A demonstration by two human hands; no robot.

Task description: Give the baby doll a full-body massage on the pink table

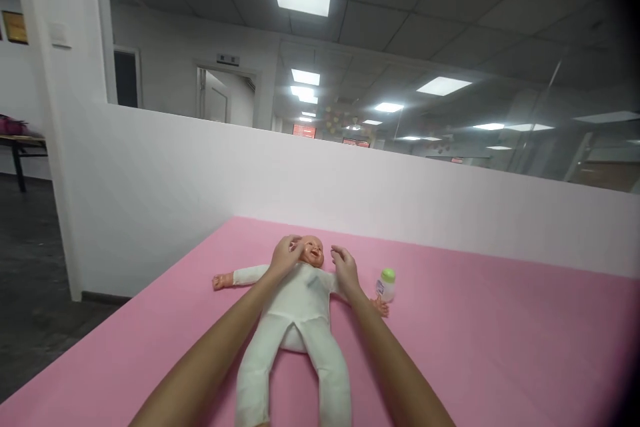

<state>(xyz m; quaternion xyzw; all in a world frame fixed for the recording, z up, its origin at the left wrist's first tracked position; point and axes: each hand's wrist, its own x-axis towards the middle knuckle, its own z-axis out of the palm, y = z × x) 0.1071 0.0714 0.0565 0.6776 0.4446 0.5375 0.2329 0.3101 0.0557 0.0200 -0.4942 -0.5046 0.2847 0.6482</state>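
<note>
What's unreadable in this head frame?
- Doll: side of its head hidden under the left hand; feet cut off by the bottom edge.
- Bottle: label too small to read.
- Right hand: contact with the doll unclear.
- Doll's far hand: partly behind the right forearm.

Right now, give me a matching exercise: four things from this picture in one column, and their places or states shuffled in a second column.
Things:
1. left hand
2. right hand
3. bottle
4. doll

Places or states:
A. upright, beside the doll's hand
B. on its back, arms spread, on the pink surface
C. at the doll's head, on the cheek
D. open, hovering close to the head

Pairs: 1-C, 2-D, 3-A, 4-B
</note>
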